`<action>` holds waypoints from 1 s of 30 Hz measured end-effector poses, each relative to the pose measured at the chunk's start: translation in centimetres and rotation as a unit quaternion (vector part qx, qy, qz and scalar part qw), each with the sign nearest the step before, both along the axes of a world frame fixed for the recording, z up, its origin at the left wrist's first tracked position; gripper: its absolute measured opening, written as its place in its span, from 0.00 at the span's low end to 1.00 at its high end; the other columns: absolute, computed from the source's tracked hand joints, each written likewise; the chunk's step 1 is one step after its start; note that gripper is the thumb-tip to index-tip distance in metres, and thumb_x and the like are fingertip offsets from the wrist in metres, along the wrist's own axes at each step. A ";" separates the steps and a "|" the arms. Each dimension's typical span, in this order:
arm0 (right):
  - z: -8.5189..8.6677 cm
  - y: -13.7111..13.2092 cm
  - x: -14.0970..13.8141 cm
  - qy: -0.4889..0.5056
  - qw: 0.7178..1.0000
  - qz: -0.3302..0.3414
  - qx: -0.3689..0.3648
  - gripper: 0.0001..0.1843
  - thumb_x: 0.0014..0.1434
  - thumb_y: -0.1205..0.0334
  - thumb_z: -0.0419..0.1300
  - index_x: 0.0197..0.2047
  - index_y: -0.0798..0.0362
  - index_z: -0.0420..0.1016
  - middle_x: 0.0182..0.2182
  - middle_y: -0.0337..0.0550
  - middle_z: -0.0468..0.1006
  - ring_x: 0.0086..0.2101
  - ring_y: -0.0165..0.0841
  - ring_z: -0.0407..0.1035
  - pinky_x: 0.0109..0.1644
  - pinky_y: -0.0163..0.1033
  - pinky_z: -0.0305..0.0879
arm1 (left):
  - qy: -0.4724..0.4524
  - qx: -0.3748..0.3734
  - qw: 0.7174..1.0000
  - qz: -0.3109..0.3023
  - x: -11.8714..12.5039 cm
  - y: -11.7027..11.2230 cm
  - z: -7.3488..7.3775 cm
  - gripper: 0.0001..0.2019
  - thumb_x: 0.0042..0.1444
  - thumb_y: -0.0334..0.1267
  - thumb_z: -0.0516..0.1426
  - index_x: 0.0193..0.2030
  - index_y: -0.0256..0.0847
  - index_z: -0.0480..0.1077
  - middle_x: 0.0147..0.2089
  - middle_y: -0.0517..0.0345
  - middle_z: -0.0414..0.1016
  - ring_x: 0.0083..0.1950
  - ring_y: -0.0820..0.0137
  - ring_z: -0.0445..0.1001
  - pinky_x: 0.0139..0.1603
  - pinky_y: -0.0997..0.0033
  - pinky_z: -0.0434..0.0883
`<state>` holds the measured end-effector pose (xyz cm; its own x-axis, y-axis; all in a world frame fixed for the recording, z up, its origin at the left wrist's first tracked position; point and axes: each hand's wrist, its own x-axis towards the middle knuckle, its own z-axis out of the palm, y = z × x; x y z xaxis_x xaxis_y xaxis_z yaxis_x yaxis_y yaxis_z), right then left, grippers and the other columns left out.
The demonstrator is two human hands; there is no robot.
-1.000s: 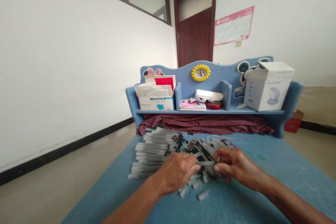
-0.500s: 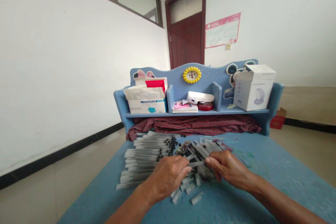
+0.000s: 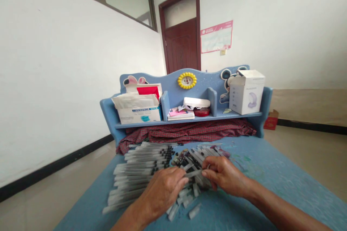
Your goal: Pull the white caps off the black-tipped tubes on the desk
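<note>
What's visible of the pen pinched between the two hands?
The pen is a slim, frosted, translucent grey tube, plastic by the look. It lies nearly level, its right end a little higher, just above the loose pile of pens on the blue table. The left hand pinches one end in its fingertips and the right hand the other, so only the middle stretch shows. Tip and cap are hidden.

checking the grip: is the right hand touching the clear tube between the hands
Touching. The head view shows fingertips of the right hand pinched on one end of the clear tube.
</note>
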<state>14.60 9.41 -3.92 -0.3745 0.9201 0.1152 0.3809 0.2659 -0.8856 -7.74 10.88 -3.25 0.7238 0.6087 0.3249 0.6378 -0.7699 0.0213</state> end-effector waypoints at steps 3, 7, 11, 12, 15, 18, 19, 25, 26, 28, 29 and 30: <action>-0.2 0.0 0.0 -0.008 1.000 0.001 0.014 0.14 0.58 0.52 0.53 0.33 0.55 0.65 0.15 0.31 0.63 0.18 0.25 0.59 0.21 0.29 0.52 | -0.005 0.006 1.000 -0.004 -0.1 0.0 -0.1 0.10 0.63 0.35 0.48 0.33 0.38 0.67 0.30 0.58 0.72 0.32 0.70 0.72 0.33 0.75 0.63; -0.4 0.1 0.0 -0.046 0.998 -0.019 0.047 0.16 0.60 0.55 0.50 0.24 0.54 0.62 0.14 0.34 0.64 0.18 0.25 0.59 0.23 0.30 0.53 | 0.004 0.012 1.000 0.000 -0.1 -0.1 -0.1 0.10 0.63 0.35 0.48 0.32 0.39 0.67 0.29 0.59 0.71 0.31 0.71 0.71 0.32 0.75 0.63; -0.4 0.0 0.0 -0.013 1.000 -0.005 0.004 0.11 0.58 0.54 0.53 0.34 0.54 0.65 0.15 0.31 0.62 0.17 0.26 0.59 0.20 0.30 0.51 | 0.010 0.004 1.000 0.004 -0.1 -0.1 -0.2 0.10 0.63 0.35 0.48 0.33 0.39 0.67 0.30 0.59 0.72 0.32 0.71 0.72 0.33 0.75 0.63; -0.4 0.0 0.1 -0.024 1.000 -0.005 0.019 0.13 0.59 0.52 0.52 0.31 0.54 0.65 0.15 0.32 0.62 0.17 0.26 0.59 0.21 0.30 0.51 | 0.012 0.002 1.000 0.005 -0.1 -0.1 -0.2 0.10 0.63 0.35 0.48 0.33 0.39 0.67 0.30 0.59 0.72 0.32 0.70 0.72 0.33 0.75 0.63; -0.3 0.0 0.1 -0.068 0.995 -0.019 0.073 0.20 0.61 0.53 0.48 0.21 0.53 0.61 0.15 0.35 0.64 0.19 0.26 0.60 0.24 0.32 0.54 | 0.017 0.003 1.000 0.002 0.0 -0.1 -0.3 0.10 0.64 0.36 0.48 0.33 0.39 0.67 0.30 0.59 0.72 0.32 0.70 0.72 0.33 0.75 0.63; -0.6 0.1 0.1 -0.041 0.999 -0.018 0.023 0.13 0.59 0.57 0.50 0.26 0.54 0.63 0.14 0.34 0.64 0.18 0.26 0.59 0.23 0.31 0.53 | 0.018 0.006 1.000 0.000 0.1 -0.1 -0.2 0.10 0.64 0.36 0.48 0.33 0.38 0.67 0.30 0.59 0.72 0.32 0.70 0.72 0.33 0.74 0.63; -0.7 0.1 0.0 -0.024 1.000 -0.013 -0.001 0.09 0.59 0.57 0.52 0.30 0.54 0.64 0.14 0.32 0.64 0.17 0.26 0.59 0.22 0.30 0.52 | 0.018 0.007 1.000 0.001 0.1 -0.1 -0.1 0.10 0.63 0.36 0.48 0.33 0.38 0.67 0.30 0.58 0.72 0.31 0.70 0.72 0.33 0.74 0.63; -0.7 0.0 0.0 -0.058 0.997 -0.021 0.043 0.17 0.61 0.53 0.49 0.25 0.53 0.62 0.14 0.33 0.63 0.18 0.26 0.60 0.22 0.30 0.52 | 0.023 0.000 1.000 0.011 0.1 -0.3 0.0 0.09 0.63 0.36 0.49 0.34 0.38 0.68 0.30 0.58 0.72 0.31 0.71 0.71 0.32 0.74 0.62; -0.5 -0.1 -0.1 -0.069 0.996 -0.025 0.052 0.18 0.61 0.54 0.48 0.22 0.53 0.61 0.14 0.34 0.64 0.18 0.26 0.60 0.23 0.31 0.53 | 0.026 -0.002 1.000 0.011 0.1 -0.3 0.0 0.09 0.63 0.36 0.49 0.34 0.38 0.68 0.30 0.59 0.72 0.31 0.71 0.71 0.32 0.75 0.62; -0.3 -0.2 -0.1 -0.070 0.996 -0.028 0.041 0.17 0.60 0.57 0.49 0.21 0.53 0.60 0.14 0.34 0.64 0.18 0.25 0.59 0.23 0.31 0.53 | 0.030 -0.009 0.999 0.008 0.1 -0.4 -0.1 0.09 0.63 0.36 0.49 0.34 0.38 0.67 0.30 0.59 0.72 0.31 0.71 0.71 0.32 0.75 0.62; -0.2 -0.3 -0.2 -0.063 0.997 -0.026 0.029 0.16 0.60 0.58 0.49 0.22 0.53 0.61 0.14 0.34 0.64 0.18 0.25 0.59 0.23 0.31 0.53 | 0.032 -0.012 0.999 0.007 0.2 -0.4 -0.1 0.09 0.63 0.36 0.49 0.33 0.38 0.67 0.30 0.59 0.71 0.31 0.71 0.71 0.32 0.75 0.62; -0.2 -0.3 -0.2 -0.055 0.998 -0.022 0.015 0.14 0.59 0.59 0.50 0.23 0.53 0.62 0.14 0.34 0.64 0.17 0.25 0.58 0.22 0.30 0.52 | 0.035 -0.014 0.999 0.006 0.2 -0.4 0.0 0.09 0.63 0.36 0.49 0.33 0.38 0.67 0.30 0.59 0.71 0.31 0.71 0.71 0.32 0.75 0.62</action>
<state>14.43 9.07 -4.10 -0.3455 0.9326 0.1043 0.4871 0.2733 -0.8295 -7.55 10.50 -3.28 0.7362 0.6263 0.2563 0.6483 -0.7614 -0.0017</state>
